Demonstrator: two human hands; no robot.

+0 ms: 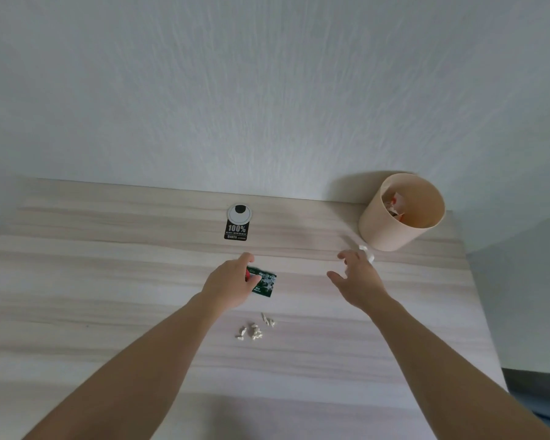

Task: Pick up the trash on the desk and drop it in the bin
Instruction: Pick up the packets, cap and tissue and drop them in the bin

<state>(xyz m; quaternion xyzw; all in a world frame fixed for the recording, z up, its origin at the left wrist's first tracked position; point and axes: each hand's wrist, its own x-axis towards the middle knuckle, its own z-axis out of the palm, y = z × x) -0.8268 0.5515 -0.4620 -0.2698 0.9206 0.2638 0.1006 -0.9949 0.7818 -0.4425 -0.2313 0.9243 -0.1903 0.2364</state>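
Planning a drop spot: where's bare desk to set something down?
Bare: left side of the desk, left of the sticker and left hand; also the near strip below the shell bits. Crowded: centre-right, wrapper, right hand, white scraps, bin.

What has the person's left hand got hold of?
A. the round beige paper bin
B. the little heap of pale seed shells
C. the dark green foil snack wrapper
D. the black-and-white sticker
C: the left hand pinches the dark green foil snack wrapper, which lies on the pale wooden desk.
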